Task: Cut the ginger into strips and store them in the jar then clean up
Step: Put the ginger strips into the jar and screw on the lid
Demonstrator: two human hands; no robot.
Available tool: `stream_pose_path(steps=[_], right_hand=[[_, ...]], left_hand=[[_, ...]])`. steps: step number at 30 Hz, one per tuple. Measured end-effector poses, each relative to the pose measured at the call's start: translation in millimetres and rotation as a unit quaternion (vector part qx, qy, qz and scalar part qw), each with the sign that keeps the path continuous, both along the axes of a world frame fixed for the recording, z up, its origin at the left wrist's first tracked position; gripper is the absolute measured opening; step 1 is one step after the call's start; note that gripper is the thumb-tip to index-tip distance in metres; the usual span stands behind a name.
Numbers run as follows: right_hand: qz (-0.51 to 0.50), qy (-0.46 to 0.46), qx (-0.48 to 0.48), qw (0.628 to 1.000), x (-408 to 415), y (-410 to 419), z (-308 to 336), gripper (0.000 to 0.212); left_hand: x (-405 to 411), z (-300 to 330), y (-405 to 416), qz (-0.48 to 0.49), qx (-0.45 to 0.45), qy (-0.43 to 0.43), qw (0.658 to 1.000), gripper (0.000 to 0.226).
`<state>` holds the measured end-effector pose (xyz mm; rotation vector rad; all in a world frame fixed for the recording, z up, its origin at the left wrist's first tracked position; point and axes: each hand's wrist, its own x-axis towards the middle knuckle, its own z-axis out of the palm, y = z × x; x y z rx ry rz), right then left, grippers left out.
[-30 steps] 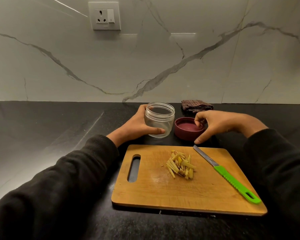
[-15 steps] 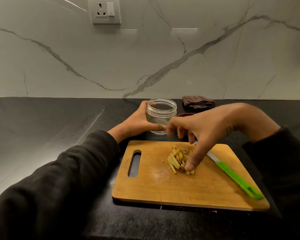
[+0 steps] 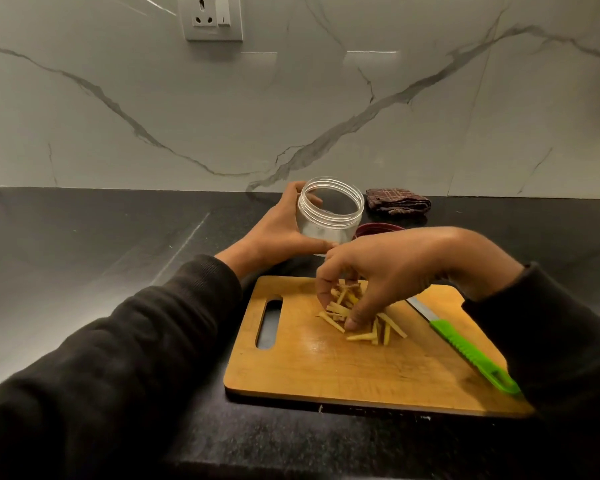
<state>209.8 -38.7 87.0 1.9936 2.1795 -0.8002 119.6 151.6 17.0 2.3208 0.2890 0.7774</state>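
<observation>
Pale yellow ginger strips [image 3: 362, 322] lie in a loose pile on the wooden cutting board [image 3: 343, 368]. My right hand [image 3: 395, 271] hovers over the pile with fingers curled down, pinching a bunch of strips. My left hand [image 3: 278, 233] grips the clear open jar [image 3: 329, 216] behind the board and holds it tilted toward the right. The dark red lid [image 3: 374, 230] lies behind my right hand, mostly hidden. A knife [image 3: 465, 351] with a green handle rests on the board's right side.
A folded dark checked cloth [image 3: 397, 201] lies on the black counter [image 3: 118, 254] near the marble wall. A wall socket [image 3: 213, 17] sits high on the wall. The counter's front edge runs just below the board.
My right hand left the lid, came down onto the ginger pile and closed its fingers round some strips, scattering the pile. My left hand has tilted the jar.
</observation>
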Motion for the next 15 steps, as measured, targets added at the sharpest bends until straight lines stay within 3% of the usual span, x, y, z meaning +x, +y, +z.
stream_pose_path(steps=[6,15], right_hand=[[-0.017,0.053,0.029,0.998,4.4,-0.4,1.2,0.028],[-0.03,0.037,0.101,0.994,5.3,0.3,0.9,0.025]], left_hand=[[-7.3,11.5,-13.5,0.007,0.009,-0.018,1.0,0.097],[-37.2,13.9,-23.5,0.032,-0.05,-0.025,0.998,0.101]])
